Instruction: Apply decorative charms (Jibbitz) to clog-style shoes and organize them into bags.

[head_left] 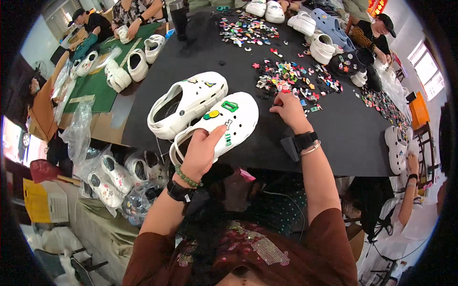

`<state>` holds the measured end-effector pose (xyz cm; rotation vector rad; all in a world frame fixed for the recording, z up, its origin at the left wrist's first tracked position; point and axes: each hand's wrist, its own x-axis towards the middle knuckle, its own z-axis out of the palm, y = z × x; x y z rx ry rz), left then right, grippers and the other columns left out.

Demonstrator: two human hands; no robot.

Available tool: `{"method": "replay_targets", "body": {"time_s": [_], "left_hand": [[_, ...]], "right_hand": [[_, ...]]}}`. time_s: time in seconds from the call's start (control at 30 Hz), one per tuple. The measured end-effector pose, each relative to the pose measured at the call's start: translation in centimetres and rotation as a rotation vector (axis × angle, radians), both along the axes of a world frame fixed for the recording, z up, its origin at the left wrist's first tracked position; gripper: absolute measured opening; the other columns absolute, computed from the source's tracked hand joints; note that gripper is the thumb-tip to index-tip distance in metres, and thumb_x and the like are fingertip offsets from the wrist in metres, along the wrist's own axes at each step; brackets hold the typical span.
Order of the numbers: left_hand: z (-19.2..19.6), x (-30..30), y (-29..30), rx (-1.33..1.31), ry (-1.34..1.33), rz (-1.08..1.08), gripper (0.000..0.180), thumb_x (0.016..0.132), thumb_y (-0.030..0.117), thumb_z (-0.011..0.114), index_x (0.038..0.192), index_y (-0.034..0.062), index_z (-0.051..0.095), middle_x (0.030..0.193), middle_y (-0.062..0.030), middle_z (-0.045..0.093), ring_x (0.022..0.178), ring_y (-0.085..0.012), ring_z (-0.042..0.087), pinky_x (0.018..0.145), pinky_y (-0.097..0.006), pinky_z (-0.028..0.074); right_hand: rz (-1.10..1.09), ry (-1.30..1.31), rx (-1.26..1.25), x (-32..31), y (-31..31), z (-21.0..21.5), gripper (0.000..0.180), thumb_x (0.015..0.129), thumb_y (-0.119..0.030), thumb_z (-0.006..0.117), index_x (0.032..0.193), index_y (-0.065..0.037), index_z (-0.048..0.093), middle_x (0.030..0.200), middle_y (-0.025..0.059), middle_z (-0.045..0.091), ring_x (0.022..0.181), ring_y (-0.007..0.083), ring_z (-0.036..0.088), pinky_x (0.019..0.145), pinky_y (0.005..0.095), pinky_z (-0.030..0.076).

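Observation:
My left hand point(202, 151) grips a white clog point(244, 112) by its side, thumb on top and fingers underneath. Several charms sit on that clog: a yellow pineapple point(211, 115), a green rectangular piece point(230, 106) and green lettering along the side. Its mate, another white clog point(188, 102) with small charms, rests on the table just behind and left. At the near edge of a heap of colourful shoe charms point(291, 76) is my right hand point(289, 112), fingers curled together. A red charm point(286, 91) shows at its fingertips; whether it is pinched is hidden.
The black table point(191, 52) carries another charm pile point(248, 28), a dark tumbler point(179, 20) and several clogs at the back right. Bagged clogs point(112, 176) lie low on the left. Co-workers handle shoes at the far left and right. A white clog point(395, 150) stands at the right edge.

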<state>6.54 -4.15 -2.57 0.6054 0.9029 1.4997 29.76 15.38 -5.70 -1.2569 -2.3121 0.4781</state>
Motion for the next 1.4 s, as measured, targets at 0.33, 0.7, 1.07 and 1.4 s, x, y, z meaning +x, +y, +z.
{"method": "replay_targets", "body": {"time_s": [0.33,0.7,1.07,1.4], "left_hand": [[-1.1,-0.8,-0.1,0.307,0.367,-0.002,0.031,0.094,0.004,0.058,0.122,-0.0071,0.057,0.121,-0.0148,0.064,0.106,-0.0249,0.066,0.09,-0.033,0.055],[0.0,-0.3,0.2,-0.025,-0.004,-0.052,0.035,0.095,0.01,0.059,0.126,-0.0041,0.055,0.12,-0.0093,0.065,0.106,-0.0181,0.064,0.089,-0.031,0.052],[-0.2,-0.4,0.2,-0.019,0.032,-0.081,0.033,0.095,0.008,0.057,0.126,-0.0039,0.056,0.12,-0.0081,0.064,0.108,-0.0173,0.062,0.092,-0.031,0.05],[-0.6,0.0,-0.4,-0.019,0.052,-0.12,0.04,0.094,0.004,0.055,0.133,-0.0031,0.051,0.126,-0.0078,0.061,0.113,-0.0165,0.059,0.097,-0.031,0.047]], "right_hand": [[0.18,0.446,-0.008,-2.7,-9.7,7.2,0.016,0.089,-0.008,0.068,0.103,-0.001,0.066,0.084,0.014,0.068,0.072,0.0208,0.067,0.065,0.0315,0.053],[0.314,0.389,0.012,-5.5,-11.9,6.3,0.014,0.082,-0.005,0.071,0.092,-0.001,0.061,0.083,0.0155,0.064,0.079,0.0338,0.065,0.069,0.0407,0.051],[0.265,0.356,0.061,-6.3,-11.6,6.0,0.012,0.075,-0.006,0.075,0.084,-0.006,0.067,0.087,0.0108,0.062,0.088,0.031,0.061,0.074,0.0407,0.049],[0.115,0.25,0.037,-6.7,-11.2,6.6,0.061,0.067,-0.005,0.081,0.12,-0.009,0.052,0.147,0.0216,0.039,0.128,0.0436,0.044,0.101,0.0482,0.041]]}}
